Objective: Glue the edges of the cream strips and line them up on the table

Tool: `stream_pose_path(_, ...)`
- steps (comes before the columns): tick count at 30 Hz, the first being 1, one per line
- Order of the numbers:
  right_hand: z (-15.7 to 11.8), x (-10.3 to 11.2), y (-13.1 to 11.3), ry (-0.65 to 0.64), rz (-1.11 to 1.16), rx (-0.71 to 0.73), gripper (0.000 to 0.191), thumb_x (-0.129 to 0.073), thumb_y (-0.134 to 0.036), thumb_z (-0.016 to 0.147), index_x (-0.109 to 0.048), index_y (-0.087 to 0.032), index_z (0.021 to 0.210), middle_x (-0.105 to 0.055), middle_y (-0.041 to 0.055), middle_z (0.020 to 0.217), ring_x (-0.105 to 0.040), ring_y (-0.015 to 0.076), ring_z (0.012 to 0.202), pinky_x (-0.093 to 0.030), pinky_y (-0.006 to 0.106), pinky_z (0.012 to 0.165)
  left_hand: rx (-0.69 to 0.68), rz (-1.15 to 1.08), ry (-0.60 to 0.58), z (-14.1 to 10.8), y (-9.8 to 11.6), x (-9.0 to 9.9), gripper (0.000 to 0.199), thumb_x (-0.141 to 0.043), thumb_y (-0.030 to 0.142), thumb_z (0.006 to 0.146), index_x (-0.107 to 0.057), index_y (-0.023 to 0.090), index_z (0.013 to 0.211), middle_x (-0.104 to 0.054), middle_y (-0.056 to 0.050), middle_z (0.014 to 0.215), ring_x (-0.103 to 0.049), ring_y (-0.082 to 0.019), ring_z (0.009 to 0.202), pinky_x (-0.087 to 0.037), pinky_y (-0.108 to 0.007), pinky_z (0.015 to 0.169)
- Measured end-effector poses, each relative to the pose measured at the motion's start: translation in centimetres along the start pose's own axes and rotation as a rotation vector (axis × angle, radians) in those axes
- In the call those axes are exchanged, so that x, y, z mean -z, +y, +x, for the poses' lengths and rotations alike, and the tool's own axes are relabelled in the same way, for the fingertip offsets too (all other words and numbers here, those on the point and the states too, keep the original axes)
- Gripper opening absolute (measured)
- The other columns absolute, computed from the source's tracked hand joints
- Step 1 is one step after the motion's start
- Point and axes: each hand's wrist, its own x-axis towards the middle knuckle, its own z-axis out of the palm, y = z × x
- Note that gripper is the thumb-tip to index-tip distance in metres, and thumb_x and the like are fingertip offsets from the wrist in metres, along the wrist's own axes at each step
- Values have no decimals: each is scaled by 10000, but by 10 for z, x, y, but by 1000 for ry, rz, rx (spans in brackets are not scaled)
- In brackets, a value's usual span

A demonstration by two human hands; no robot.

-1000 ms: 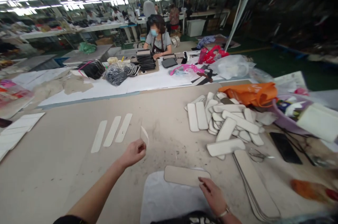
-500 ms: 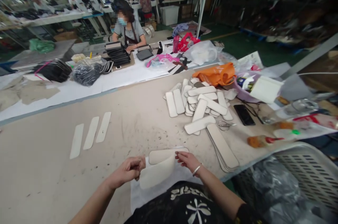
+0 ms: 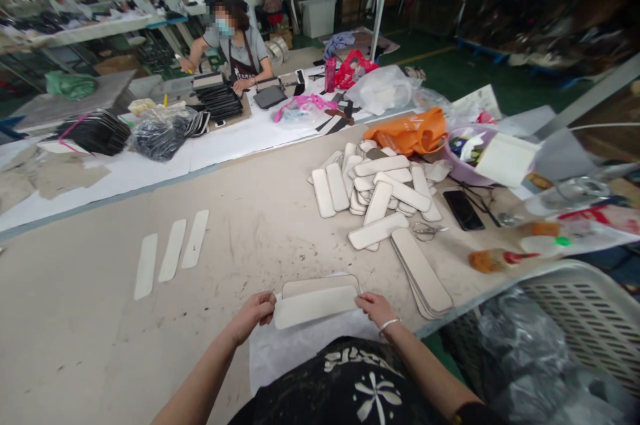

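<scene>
A pale rounded strip [image 3: 316, 308] is stretched between my two hands near the table's front edge. My left hand [image 3: 260, 310] pinches its left end, and my right hand [image 3: 375, 308] pinches the right end. Just behind it lies a similar strip with a dark outline [image 3: 320, 285], partly covered by the held one. Under both is a white sheet [image 3: 280, 351]. Three pale strips lie apart on the left, the nearest being a strip [image 3: 147, 266]. To the right are a heap of rounded strips [image 3: 380, 188] and a neat stack of longer ones [image 3: 423, 269].
Scissors [image 3: 429, 230], a black phone [image 3: 463, 210] and a glue bottle [image 3: 500, 259] lie on the right. Behind them are an orange bag [image 3: 413, 131] and a purple basin [image 3: 463, 175]. A plastic crate [image 3: 575, 318] stands at the lower right. Across the table sits a person [image 3: 240, 45].
The held strip was bent and slanted; now it is flatter and nearly level. My right hand moved right to its end. The person across has raised one hand to the side.
</scene>
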Motion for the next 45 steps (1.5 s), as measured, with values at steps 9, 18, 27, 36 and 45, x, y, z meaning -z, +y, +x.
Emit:
stream_pose_path(9,29,7,-14,179,-483,-8,236,-590,-351,831,-751,-206,734,-733,35,739,-650,200,761,-398,275,648,257,524,230,61,-26,1,174,-453,140,741,-503,181,579,-523,15,499,-460,-116,487,-331,-226,492)
stream_pose_path(18,38,7,-16,154,-636,-66,284,-570,-414,852,-783,-228,838,-767,55,864,-685,211,854,-436,268,686,307,642,282,87,-33,-1,168,-511,162,782,-638,150,672,-645,-39,593,-600,-157,611,-376,-232,547)
stream_pose_path(27,39,9,-18,117,-715,-63,319,-535,-437,862,-778,-237,816,-761,55,871,-678,224,862,-429,278,672,326,716,301,86,-32,-3,179,-543,162,765,-718,130,779,-706,-71,696,-646,-180,716,-409,-234,606)
stream_pose_path(36,36,8,-18,123,-717,-76,318,-526,-446,865,-779,-254,870,-764,47,902,-679,222,891,-440,272,700,326,730,319,80,-31,-7,193,-528,134,770,-720,127,761,-710,-75,724,-646,-182,735,-420,-240,638)
stream_pose_path(45,35,7,-19,123,-713,-72,332,-518,-448,867,-778,-242,855,-763,59,906,-685,233,897,-454,280,707,308,753,329,80,-34,-10,128,-627,251,836,-697,145,826,-708,-49,762,-637,-171,763,-396,-234,642)
